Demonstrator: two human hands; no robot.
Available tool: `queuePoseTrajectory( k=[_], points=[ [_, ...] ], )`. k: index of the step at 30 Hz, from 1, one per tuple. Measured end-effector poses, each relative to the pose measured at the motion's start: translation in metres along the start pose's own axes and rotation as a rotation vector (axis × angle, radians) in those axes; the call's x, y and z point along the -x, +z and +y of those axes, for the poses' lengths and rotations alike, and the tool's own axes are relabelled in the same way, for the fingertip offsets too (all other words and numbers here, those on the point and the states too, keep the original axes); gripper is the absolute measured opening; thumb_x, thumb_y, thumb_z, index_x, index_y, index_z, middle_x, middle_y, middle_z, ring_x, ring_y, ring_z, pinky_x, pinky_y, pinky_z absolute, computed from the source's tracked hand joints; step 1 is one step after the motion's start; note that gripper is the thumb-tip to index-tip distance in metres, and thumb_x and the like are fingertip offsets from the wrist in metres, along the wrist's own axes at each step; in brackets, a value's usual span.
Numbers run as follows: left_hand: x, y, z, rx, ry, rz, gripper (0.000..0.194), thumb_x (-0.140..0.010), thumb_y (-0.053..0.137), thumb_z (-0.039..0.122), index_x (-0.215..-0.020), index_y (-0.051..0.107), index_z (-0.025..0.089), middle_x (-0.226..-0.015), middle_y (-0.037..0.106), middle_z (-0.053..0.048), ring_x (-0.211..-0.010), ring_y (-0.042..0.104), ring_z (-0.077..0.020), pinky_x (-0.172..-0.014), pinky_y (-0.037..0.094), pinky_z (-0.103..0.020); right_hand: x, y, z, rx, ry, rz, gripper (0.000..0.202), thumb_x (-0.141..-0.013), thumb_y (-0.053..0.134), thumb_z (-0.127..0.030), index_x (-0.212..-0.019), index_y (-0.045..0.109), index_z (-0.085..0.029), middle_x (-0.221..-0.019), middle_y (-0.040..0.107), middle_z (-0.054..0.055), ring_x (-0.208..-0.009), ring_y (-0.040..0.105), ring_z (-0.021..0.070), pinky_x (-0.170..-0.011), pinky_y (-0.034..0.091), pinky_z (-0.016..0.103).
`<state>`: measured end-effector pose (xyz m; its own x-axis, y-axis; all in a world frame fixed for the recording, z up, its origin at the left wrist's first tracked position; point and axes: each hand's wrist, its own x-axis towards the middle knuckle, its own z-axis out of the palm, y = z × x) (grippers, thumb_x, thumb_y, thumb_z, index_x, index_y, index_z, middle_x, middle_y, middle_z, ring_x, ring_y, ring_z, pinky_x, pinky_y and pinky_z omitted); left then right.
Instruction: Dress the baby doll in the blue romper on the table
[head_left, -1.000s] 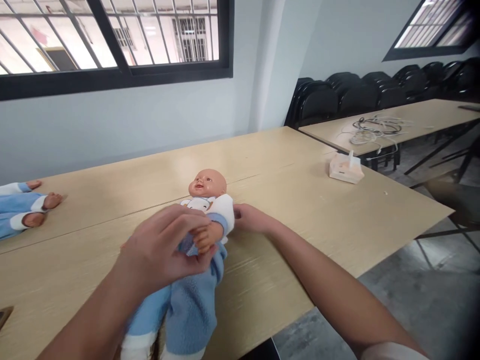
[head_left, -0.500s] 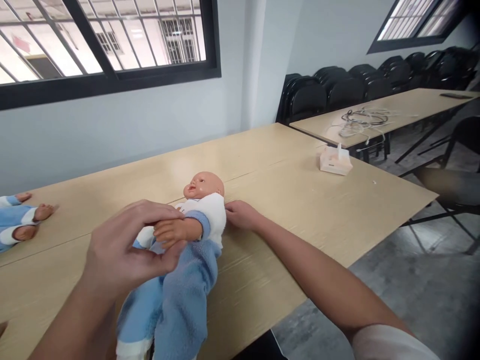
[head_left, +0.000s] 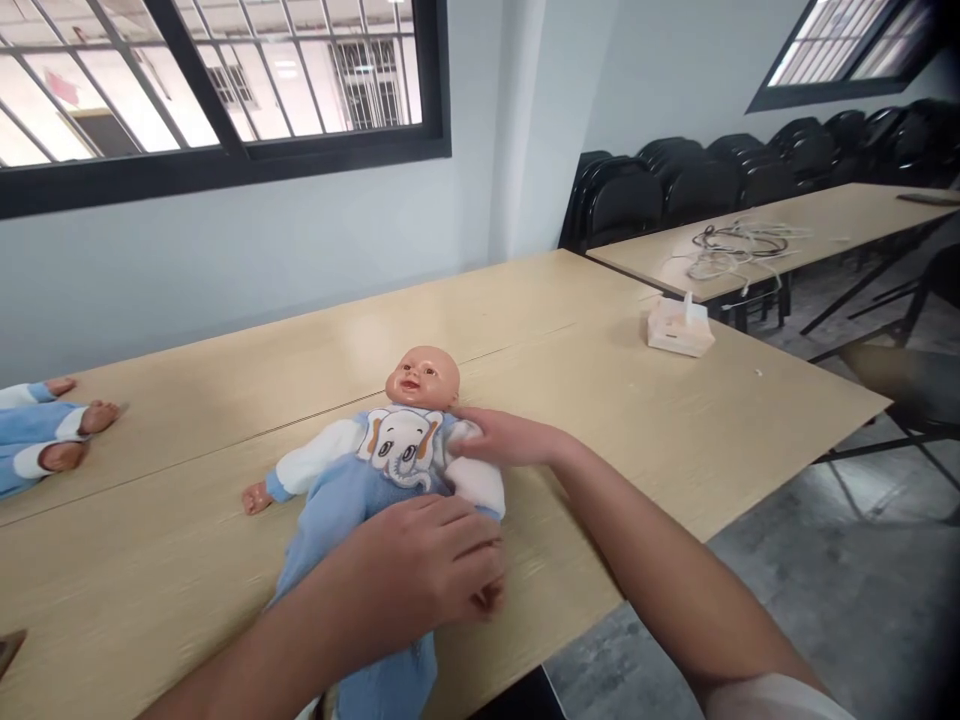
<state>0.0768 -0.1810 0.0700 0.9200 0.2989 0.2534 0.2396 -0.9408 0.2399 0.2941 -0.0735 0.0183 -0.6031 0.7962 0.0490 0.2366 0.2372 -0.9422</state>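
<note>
A baby doll (head_left: 401, 500) in a blue and white outfit with an elephant face on its chest lies face up on the wooden table (head_left: 225, 490). Closed around the doll's hand at its side is my left hand (head_left: 439, 560), which crosses over the lower body and hides part of the legs. My right hand (head_left: 510, 437) grips the doll by the shoulder, thumb on the front and other fingers tucked behind, out of sight. The doll's other arm (head_left: 311, 460) stretches out to the left, its small hand on the tabletop.
Limbs of a second doll (head_left: 49, 430) in blue and white reach in at the left edge. A tissue box (head_left: 679, 328) stands at the right. Beyond it, cables (head_left: 742, 245) lie on another table, with stacked black chairs (head_left: 622, 205) along the wall.
The doll has turned from its side onto its back, showing its chest and face. My left hand has moved right with the doll's hand; my right hand has come onto its shoulder.
</note>
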Motion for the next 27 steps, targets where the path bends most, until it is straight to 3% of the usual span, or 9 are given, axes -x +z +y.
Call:
queuePoseTrajectory(
  k=[3,5,7,9,11,13,17,22,27],
  points=[
    [0.004,0.003,0.001,0.172,-0.111,-0.052,0.045,-0.089,0.074,0.028,-0.131,0.059,0.026,-0.13,0.069,-0.007,-0.115,0.068,-0.0218,-0.093,0.058,-0.035,-0.006,0.004,0.01,0.139,0.017,-0.006,0.057,-0.087,0.074,-0.03,-0.142,0.061,-0.028,-0.139,0.068,0.005,-0.123,0.065,0.0277,-0.104,0.052,0.041],
    [0.01,-0.004,-0.003,0.229,-0.197,-0.06,0.069,-0.085,0.079,0.036,-0.147,0.049,0.03,-0.141,0.065,-0.008,-0.125,0.064,-0.0253,-0.099,0.058,-0.039,-0.01,0.004,0.02,0.225,-0.014,0.074,0.056,-0.086,0.074,-0.029,-0.141,0.062,-0.026,-0.141,0.066,0.007,-0.126,0.062,0.0285,-0.108,0.048,0.044],
    [0.019,-0.017,-0.013,0.231,-0.284,-0.072,0.066,-0.089,0.075,0.039,-0.149,0.048,0.033,-0.143,0.064,-0.006,-0.128,0.063,-0.0253,-0.105,0.055,-0.042,-0.014,0.003,0.03,0.312,-0.059,0.14,0.049,-0.088,0.073,-0.026,-0.136,0.065,-0.025,-0.137,0.067,0.008,-0.126,0.062,0.0277,-0.11,0.046,0.045],
    [0.032,-0.031,-0.033,0.202,-0.397,-0.052,0.044,-0.098,0.061,0.039,-0.142,0.056,0.034,-0.14,0.066,-0.003,-0.127,0.063,-0.0233,-0.108,0.052,-0.041,-0.018,0.002,0.037,0.397,-0.098,0.171,0.038,-0.091,0.069,-0.024,-0.129,0.07,-0.025,-0.128,0.07,0.009,-0.122,0.062,0.0265,-0.108,0.046,0.045],
    [0.05,-0.04,-0.06,0.149,-0.567,0.069,0.034,-0.103,0.048,0.042,-0.13,0.065,0.03,-0.134,0.069,-0.005,-0.122,0.064,-0.0237,-0.106,0.052,-0.042,-0.02,0.001,0.041,0.462,-0.13,0.171,0.032,-0.093,0.065,-0.022,-0.124,0.072,-0.025,-0.122,0.071,0.009,-0.119,0.062,0.0256,-0.106,0.047,0.044],
    [0.07,-0.04,-0.09,0.095,-0.757,0.246,0.042,-0.103,0.043,0.049,-0.126,0.067,0.023,-0.131,0.07,-0.009,-0.121,0.063,-0.0272,-0.107,0.051,-0.044,-0.022,0.001,0.041,0.515,-0.17,0.176,0.032,-0.093,0.064,-0.02,-0.124,0.071,-0.024,-0.122,0.071,0.009,-0.119,0.062,0.0254,-0.106,0.047,0.044],
    [0.1,-0.02,-0.132,0.233,-0.882,0.227,0.056,-0.098,0.043,0.06,-0.128,0.067,0.019,-0.137,0.067,-0.012,-0.126,0.061,-0.0292,-0.11,0.049,-0.041,-0.02,0.003,0.035,0.619,-0.3,0.123,0.038,-0.094,0.06,-0.015,-0.13,0.068,-0.026,-0.133,0.068,0.008,-0.126,0.06,0.0252,-0.111,0.043,0.047],
    [0.108,-0.002,-0.144,0.282,-0.909,0.212,0.067,-0.093,0.046,0.065,-0.136,0.062,0.017,-0.147,0.06,-0.013,-0.135,0.055,-0.0318,-0.117,0.041,-0.043,-0.015,0.004,0.023,0.636,-0.267,0.032,0.045,-0.091,0.072,-0.033,-0.135,0.067,-0.026,-0.14,0.066,0.009,-0.128,0.06,0.0278,-0.111,0.044,0.046],
    [0.11,-0.003,-0.15,0.336,-1.022,0.249,0.068,-0.089,0.051,0.062,-0.137,0.057,0.014,-0.141,0.064,-0.014,-0.127,0.061,-0.0301,-0.111,0.046,-0.04,-0.019,0.005,0.022,0.725,-0.225,0.042,0.043,-0.091,0.071,-0.028,-0.134,0.068,-0.025,-0.138,0.068,0.009,-0.126,0.062,0.0299,-0.11,0.044,0.048]
  ],
)
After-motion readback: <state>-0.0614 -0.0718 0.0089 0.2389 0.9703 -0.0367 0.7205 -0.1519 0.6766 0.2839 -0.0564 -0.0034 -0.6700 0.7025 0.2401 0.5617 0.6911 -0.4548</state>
